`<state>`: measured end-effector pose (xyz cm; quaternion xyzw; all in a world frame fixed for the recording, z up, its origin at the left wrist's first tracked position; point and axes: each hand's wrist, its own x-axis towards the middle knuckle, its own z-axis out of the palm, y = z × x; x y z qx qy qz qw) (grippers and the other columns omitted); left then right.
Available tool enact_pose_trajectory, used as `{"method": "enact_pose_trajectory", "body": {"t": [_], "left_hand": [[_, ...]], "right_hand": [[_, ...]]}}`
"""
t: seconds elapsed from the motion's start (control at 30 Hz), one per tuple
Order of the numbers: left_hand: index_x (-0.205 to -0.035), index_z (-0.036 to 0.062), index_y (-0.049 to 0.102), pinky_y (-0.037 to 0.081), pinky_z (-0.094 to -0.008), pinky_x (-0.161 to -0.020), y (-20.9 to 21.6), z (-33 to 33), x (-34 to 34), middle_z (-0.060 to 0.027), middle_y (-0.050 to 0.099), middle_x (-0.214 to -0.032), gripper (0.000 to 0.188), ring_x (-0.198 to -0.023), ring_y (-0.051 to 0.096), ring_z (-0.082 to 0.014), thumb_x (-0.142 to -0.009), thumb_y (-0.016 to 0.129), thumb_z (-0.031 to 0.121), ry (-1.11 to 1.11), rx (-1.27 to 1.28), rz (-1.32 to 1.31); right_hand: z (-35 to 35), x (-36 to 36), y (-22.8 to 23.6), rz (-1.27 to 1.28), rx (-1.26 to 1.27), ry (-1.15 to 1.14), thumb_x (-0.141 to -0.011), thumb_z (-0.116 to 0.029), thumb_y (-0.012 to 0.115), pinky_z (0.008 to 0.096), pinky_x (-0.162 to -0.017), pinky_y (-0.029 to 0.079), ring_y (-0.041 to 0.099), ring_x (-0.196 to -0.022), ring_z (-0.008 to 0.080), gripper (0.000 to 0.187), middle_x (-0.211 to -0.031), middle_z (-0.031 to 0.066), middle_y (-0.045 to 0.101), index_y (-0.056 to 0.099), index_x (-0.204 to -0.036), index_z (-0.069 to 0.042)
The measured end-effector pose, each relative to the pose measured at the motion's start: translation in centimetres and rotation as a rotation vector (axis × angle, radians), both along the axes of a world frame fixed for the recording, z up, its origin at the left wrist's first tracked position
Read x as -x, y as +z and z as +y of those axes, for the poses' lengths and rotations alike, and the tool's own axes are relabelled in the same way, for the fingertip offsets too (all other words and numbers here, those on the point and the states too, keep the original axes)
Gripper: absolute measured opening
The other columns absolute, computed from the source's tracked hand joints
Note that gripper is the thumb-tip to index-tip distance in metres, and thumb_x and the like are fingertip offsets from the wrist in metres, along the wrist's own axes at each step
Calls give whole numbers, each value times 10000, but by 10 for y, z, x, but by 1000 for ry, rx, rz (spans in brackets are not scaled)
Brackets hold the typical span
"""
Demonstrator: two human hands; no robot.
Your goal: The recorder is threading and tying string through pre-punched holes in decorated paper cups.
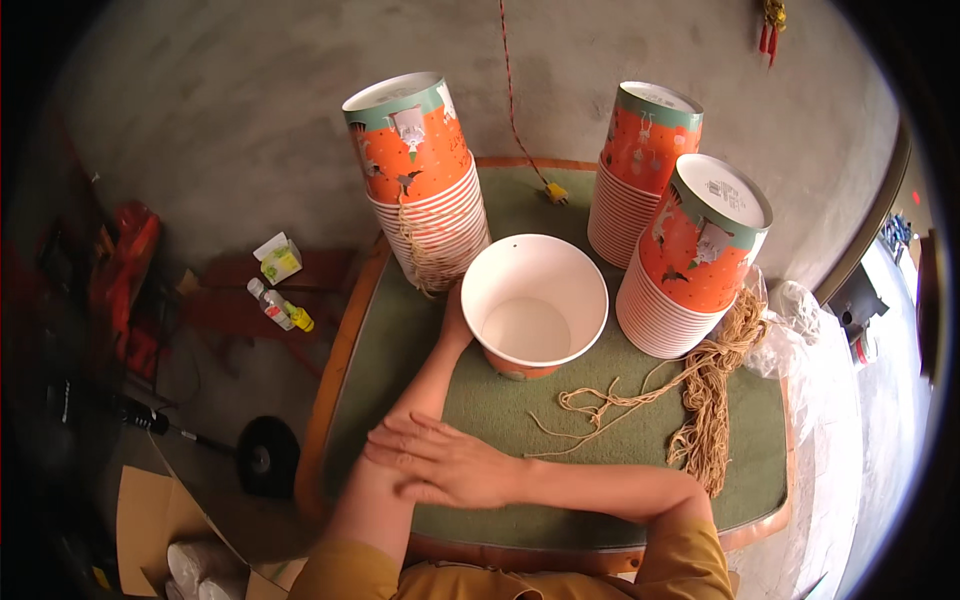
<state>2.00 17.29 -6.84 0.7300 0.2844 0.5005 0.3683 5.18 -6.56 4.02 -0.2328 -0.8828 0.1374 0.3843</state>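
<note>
Paper bucket [534, 305]: likely light, crushable; grip under rim. Left hand [457, 316] at left side, can't tell grasp. Right hand [445, 462] flat on left forearm [422, 388], empty.

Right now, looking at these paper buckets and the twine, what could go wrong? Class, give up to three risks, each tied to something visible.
The left hand is close to the tall stack at left, so a sideways bump might topple it. Twine hanging down that stack could catch on the hand. Loose strands from the tan bundle lie across the tabletop and might snag the upright bucket if it slides.
</note>
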Motion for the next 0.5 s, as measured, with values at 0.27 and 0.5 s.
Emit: {"method": "enact_pose_trajectory", "body": {"t": [0.27, 0.5], "left_hand": [[-1135, 1, 653, 538, -342, -826, -8, 6, -9, -153, 723, -1030, 336, -954, 691, -197, -820, 691, 111, 170, -121, -58], [-1078, -9, 671, 535, -347, -789, 8, -13, -13, -187, 718, -1000, 274, -955, 702, -226, -831, 666, 110, 265, -87, -51]], "right_hand": [[34, -22, -28, 34, 24, -181, -1001, -310, 482, 472, -1150, 299, 471, -1289, 309, 347, -1249, 120, 579, 599, -1203, -54], [-25, -14, 11, 225, 219, 123, -973, -241, 546, 486, -1134, 325, 480, -1279, 315, 324, -1306, 124, 551, 583, -1235, -53]]}}
